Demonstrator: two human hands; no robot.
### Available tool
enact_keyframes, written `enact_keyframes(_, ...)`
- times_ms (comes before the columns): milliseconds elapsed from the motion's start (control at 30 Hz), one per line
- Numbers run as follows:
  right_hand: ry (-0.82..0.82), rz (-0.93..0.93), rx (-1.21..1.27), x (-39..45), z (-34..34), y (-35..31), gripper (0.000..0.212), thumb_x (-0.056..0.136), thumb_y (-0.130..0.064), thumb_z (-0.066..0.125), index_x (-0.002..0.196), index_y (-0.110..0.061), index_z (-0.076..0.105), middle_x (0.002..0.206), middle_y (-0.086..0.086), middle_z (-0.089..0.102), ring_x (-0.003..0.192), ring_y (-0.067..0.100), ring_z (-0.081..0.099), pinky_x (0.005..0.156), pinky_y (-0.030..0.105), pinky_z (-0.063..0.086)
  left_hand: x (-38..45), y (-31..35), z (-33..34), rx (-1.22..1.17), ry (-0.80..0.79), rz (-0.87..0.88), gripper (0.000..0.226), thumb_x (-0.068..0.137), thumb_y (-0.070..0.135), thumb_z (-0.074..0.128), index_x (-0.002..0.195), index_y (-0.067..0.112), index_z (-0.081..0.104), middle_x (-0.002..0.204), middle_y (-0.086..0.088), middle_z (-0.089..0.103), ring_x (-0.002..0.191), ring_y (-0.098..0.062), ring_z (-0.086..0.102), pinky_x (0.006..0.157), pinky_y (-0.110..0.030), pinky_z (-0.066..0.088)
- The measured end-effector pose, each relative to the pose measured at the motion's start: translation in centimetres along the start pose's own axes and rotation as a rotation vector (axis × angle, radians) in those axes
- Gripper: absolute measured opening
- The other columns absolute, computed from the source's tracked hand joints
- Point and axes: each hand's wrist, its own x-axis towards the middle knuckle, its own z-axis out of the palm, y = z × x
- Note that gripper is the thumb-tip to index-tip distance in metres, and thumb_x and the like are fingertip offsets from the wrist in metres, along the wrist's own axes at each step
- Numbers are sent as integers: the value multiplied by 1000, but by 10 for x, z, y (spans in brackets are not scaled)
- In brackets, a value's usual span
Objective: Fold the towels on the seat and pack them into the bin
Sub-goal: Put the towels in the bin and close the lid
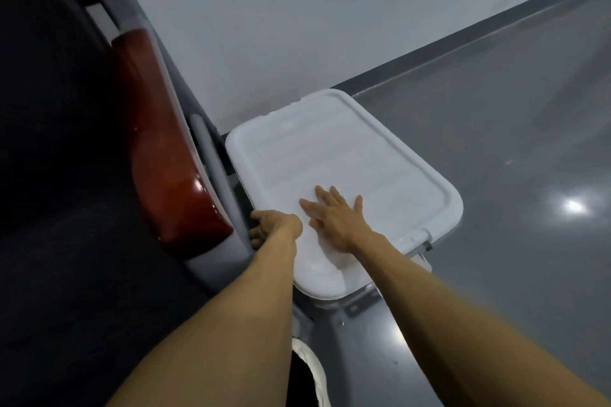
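The bin lid point(344, 175) is plain white. The armrest point(165, 142) is glossy dark red on a light grey frame point(211, 158). The floor point(496, 142) is shiny grey and the wall point(297, 26) pale grey.

The bin lid point(344, 155) lies on the floor point(496, 142), right of the seat point(66, 175), against the wall point(264, 26)

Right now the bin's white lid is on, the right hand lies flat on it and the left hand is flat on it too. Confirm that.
Not quite. In the head view the left hand curls over the lid's left edge; the right hand lies flat.
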Motion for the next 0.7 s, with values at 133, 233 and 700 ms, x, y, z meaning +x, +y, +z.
enact_keyframes(133,-28,-27,-112,-1,18,5,55,108,-29,37,158,-35,15,168,2,-8,154,28,-12,114,70,-4,-3,-4,2,100,-96,-22,71,89,11,61,149,6,22,148,-23,30,132,-39,42,110,-48,43)
enact_keyframes(233,-15,-48,-155,1,23,8,57,108,-32,37,159,-36,11,168,2,-9,154,29,-12,115,70,-1,-7,1,-1,240,-147,18,73,92,14,57,154,9,18,149,-24,31,132,-40,43,110,-49,43)
enact_keyframes(700,285,348,-40,-50,-4,68,51,91,-9,58,139,-16,41,143,12,33,132,31,36,105,44,35,-86,-23,54,894,-308,1043,36,99,31,58,131,17,52,141,-10,40,128,-29,37,106,-40,39)
